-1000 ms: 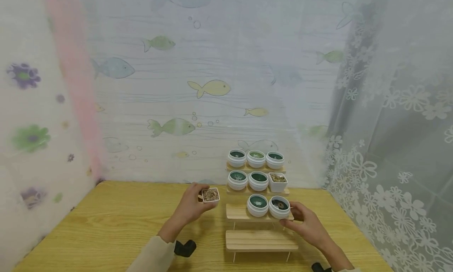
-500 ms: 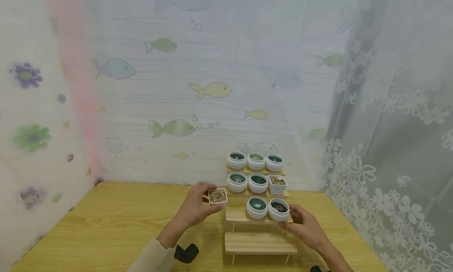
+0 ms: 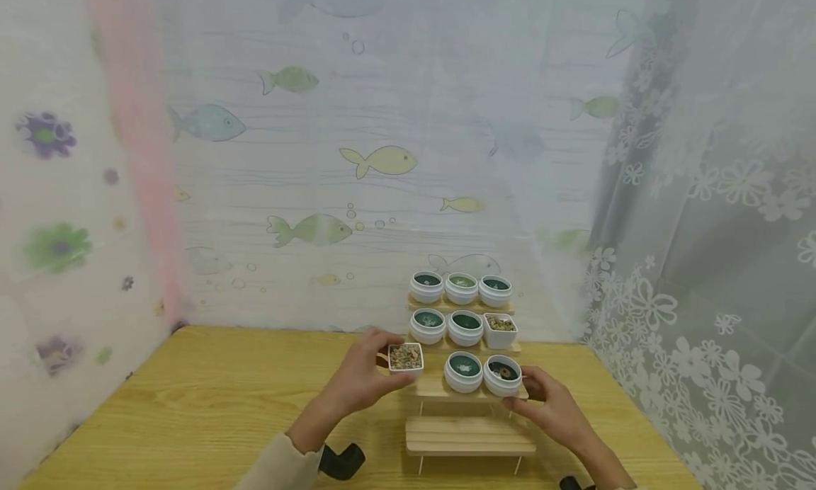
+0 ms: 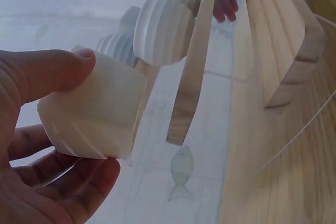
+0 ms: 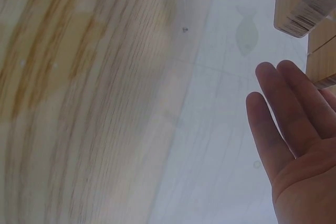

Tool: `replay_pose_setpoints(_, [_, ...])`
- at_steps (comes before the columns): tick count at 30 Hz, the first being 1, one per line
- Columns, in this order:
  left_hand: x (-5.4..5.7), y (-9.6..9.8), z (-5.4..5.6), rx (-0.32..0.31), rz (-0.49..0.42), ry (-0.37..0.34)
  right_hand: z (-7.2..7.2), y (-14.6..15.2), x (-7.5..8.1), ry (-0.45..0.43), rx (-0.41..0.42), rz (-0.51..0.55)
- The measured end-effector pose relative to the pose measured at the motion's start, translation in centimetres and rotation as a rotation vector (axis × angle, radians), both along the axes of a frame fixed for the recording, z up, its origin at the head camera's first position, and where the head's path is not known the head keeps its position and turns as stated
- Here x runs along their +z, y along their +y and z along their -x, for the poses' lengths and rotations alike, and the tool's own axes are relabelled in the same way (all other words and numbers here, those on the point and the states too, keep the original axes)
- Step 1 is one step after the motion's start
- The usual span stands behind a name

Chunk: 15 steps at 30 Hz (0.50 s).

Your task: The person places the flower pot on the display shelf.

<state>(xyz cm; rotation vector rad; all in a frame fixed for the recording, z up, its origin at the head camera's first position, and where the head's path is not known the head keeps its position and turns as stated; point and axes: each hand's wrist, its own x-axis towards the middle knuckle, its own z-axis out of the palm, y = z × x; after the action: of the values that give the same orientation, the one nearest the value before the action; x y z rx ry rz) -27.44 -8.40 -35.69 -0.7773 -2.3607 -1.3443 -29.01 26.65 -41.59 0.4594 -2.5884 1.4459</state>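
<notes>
In the head view, my left hand (image 3: 363,373) pinches a small white square cup (image 3: 405,370) filled with a speckled, grainy mix. The left wrist view shows thumb and fingertips on opposite sides of the cup (image 4: 100,106). It overlaps the left end of the wooden stand's third tier (image 3: 433,387). On that tier sit a green-inside round bowl (image 3: 463,373) and a dark-inside bowl (image 3: 503,375) with a ring-shaped piece. My right hand (image 3: 551,405) grips the tier's right end, thumb at the front edge; its other fingers (image 5: 296,108) stretch out in the right wrist view.
Round bowls line the top tier (image 3: 416,304). A second square cup (image 3: 500,332) stands at the right of the second tier, beside two round bowls. The bare lowest tier (image 3: 470,435) stands on thin legs on the wooden table (image 3: 210,398). A fish-patterned curtain (image 3: 306,157) hangs behind.
My left hand has carried the square cup rightward and slightly down, from beside the stand to the third tier's left end. My right hand keeps its place at the tier's right end.
</notes>
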Motion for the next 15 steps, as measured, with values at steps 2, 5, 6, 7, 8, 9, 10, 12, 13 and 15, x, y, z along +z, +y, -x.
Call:
replay_pose_setpoints(2, [-0.2, 0.4, 0.0, -0.006, -0.004, 0.006, 0.0, 0.0, 0.0, -0.001, -0.004, -0.006])
replay_pose_setpoints(5, [-0.6, 0.9, -0.1, -0.01, -0.009, 0.018, 0.1, 0.0, -0.1, 0.006, -0.006, -0.021])
replay_pose_setpoints(6, [-0.7, 1.2, -0.1, -0.008, -0.009, 0.02, 0.1, 0.0, -0.1, 0.007, -0.007, -0.024])
replay_pose_setpoints(7, [-0.8, 1.4, -0.2, -0.005, -0.009, 0.024, 0.2, 0.0, -0.1, 0.005, -0.009, -0.02])
replay_pose_setpoints(8, [-0.9, 1.5, -0.2, -0.004, -0.01, 0.028, 0.2, 0.0, -0.2, 0.007, -0.008, -0.022])
replay_pose_setpoints(9, [-1.0, 1.7, -0.3, -0.002, -0.011, 0.031, 0.2, 0.0, -0.2, 0.005, -0.009, -0.02])
replay_pose_setpoints(10, [-1.1, 1.9, -0.3, 0.002, -0.012, 0.035, 0.2, 0.0, -0.2, 0.003, -0.008, -0.018])
replay_pose_setpoints(12, [-1.2, 2.2, -0.3, 0.008, -0.018, 0.039, 0.1, 0.0, -0.1, 0.0, -0.008, -0.011])
replay_pose_setpoints(13, [-1.3, 2.3, -0.3, 0.01, -0.024, 0.042, 0.1, 0.0, -0.1, 0.001, -0.008, -0.008])
replay_pose_setpoints(15, [-1.3, 2.5, -0.3, 0.013, -0.037, 0.047, 0.0, 0.0, 0.0, -0.001, -0.006, -0.002])
